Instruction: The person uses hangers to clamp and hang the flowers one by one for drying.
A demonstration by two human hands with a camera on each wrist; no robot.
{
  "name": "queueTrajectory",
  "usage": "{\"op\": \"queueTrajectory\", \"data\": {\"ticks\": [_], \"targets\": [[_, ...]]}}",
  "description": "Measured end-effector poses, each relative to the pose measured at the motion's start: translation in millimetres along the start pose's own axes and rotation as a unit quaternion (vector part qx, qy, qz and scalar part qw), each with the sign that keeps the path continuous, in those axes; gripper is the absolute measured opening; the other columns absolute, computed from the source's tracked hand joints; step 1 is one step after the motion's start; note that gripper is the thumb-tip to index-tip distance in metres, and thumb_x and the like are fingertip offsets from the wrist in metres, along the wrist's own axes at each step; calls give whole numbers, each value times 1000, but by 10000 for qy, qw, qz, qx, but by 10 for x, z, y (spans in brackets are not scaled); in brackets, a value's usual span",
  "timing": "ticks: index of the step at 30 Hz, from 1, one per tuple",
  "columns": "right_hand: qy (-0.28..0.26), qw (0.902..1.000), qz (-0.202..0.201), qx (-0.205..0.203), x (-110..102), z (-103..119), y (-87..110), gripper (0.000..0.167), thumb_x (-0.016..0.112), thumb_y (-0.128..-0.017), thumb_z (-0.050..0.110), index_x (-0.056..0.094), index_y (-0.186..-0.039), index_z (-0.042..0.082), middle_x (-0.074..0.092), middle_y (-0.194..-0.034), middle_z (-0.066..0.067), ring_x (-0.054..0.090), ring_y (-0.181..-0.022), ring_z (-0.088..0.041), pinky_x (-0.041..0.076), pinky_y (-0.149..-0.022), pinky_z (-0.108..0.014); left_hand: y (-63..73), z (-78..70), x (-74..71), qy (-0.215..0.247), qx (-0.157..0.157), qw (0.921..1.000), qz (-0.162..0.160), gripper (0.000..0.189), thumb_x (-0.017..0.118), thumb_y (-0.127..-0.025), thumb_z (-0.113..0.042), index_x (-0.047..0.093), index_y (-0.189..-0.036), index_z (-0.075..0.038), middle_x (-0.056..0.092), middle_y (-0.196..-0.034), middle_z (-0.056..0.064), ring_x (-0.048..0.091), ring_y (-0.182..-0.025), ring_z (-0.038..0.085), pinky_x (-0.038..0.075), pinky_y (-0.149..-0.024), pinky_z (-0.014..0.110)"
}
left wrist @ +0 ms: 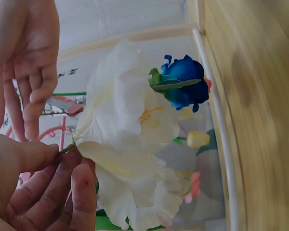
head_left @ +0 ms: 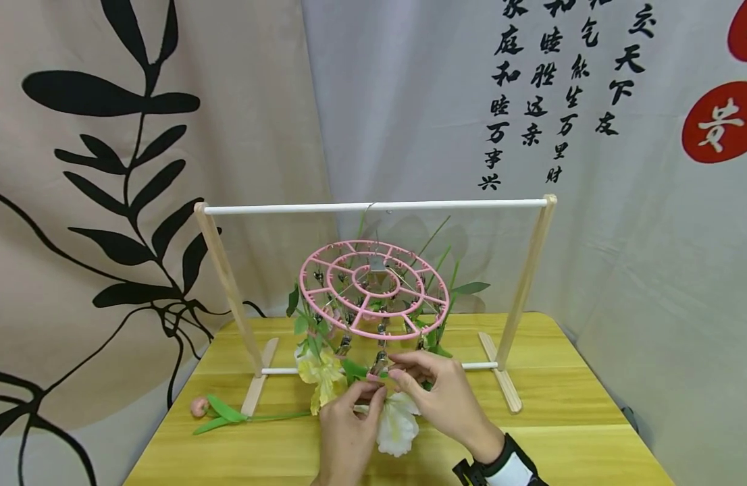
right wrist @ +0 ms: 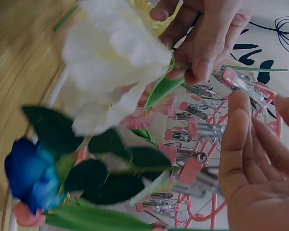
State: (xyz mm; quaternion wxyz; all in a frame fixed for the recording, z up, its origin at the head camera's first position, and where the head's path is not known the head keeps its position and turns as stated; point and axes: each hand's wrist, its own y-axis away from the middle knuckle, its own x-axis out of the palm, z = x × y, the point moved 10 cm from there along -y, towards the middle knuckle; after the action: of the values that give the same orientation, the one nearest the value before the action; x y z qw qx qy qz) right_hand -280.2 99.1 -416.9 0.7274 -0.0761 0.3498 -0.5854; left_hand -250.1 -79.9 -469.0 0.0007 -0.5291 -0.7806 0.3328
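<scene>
My left hand [head_left: 350, 425] pinches the thin green stem of a white artificial flower [head_left: 399, 424] between thumb and fingers, just under the petals. Large ruffled petals fill the middle of the left wrist view. Close to the stem hangs a silver clip with pink tips [right wrist: 238, 84], hung from a pink round hanger [head_left: 373, 290]. My right hand [right wrist: 265, 168] is beside that clip, its fingers extended and slightly bent. Whether it touches the clip is unclear. The hanger has three rings, and other clips on it hold flowers, among them a blue rose [right wrist: 31, 173].
A wooden stand [head_left: 230, 290] with a white top bar [head_left: 373, 207] carries the hanger. On the table [head_left: 252, 452], a pink tulip [head_left: 199, 406] lies at the left. A yellow flower [head_left: 321, 371] hangs beside my left hand. A printed cloth [head_left: 410, 101] covers the back.
</scene>
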Motion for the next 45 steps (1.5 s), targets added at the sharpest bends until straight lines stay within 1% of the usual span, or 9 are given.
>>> {"op": "queueTrajectory", "data": {"ticks": [7,10,14,20,24,28,32,38,45], "targets": [[327,9981,110,-510,-50,16,139,17,80,-114,21,87,-129,25,88,-113,4,77,-88,1,67,-74,-26,-31,54,-128,-104,-3,9998,-169,13,94,-98,-6,88,-100,-17,89,-91,-4,82,-77,4,63,-62,16],[487,9968,103,-625,-80,-20,194,18,79,-114,20,86,-128,28,87,-114,8,76,-89,1,67,-76,-27,-40,85,-182,-130,-43,9997,-223,13,94,-99,-6,88,-100,-18,89,-90,-3,80,-77,2,64,-62,18],[602,9962,90,-623,-121,-95,261,16,79,-114,17,87,-126,25,87,-113,9,76,-92,1,69,-80,-28,-63,158,-263,-241,-181,9991,-314,12,94,-99,-7,89,-100,-18,88,-90,-4,78,-76,1,64,-63,20],[802,9953,-1,-542,-173,-192,349,13,81,-112,15,89,-122,17,88,-110,4,73,-89,3,66,-77,-26,-130,278,-399,-455,-315,9977,-382,7,93,-101,-11,89,-104,-15,88,-92,-3,80,-78,4,63,-64,19],[963,9935,-109,-596,-208,-236,395,16,83,-110,10,88,-121,20,87,-110,8,72,-89,4,65,-76,-24,-173,331,-499,-585,-371,9964,-481,8,95,-100,-14,89,-105,-11,89,-92,-2,80,-78,7,64,-65,19],[1179,9900,-206,-742,-230,-260,440,22,85,-107,7,87,-120,25,86,-111,11,74,-92,3,66,-78,-24,-215,391,-574,-666,-413,9957,-496,9,91,-105,-18,89,-107,-9,89,-94,1,80,-75,8,64,-65,19],[1442,9853,-253,-881,-243,-292,488,24,87,-104,7,87,-120,24,87,-112,7,77,-96,-1,68,-80,-27,-287,467,-642,-783,-326,9951,-503,5,88,-107,-14,89,-108,-9,89,-95,3,82,-77,12,65,-67,19],[1817,9796,-214,-829,-257,-361,575,22,89,-103,10,87,-121,23,86,-118,11,81,-105,-9,70,-85,-31,-409,538,-755,-1035,-169,9925,-631,6,89,-105,-12,89,-110,-10,90,-96,3,83,-80,17,64,-69,21],[1766,9807,-73,-840,-241,-401,649,16,86,-107,13,86,-123,17,87,-119,6,83,-108,-14,72,-87,-37,-508,609,-830,-1249,-55,9897,-695,8,89,-106,-14,89,-113,-10,90,-97,3,86,-84,23,67,-72,27]]}}
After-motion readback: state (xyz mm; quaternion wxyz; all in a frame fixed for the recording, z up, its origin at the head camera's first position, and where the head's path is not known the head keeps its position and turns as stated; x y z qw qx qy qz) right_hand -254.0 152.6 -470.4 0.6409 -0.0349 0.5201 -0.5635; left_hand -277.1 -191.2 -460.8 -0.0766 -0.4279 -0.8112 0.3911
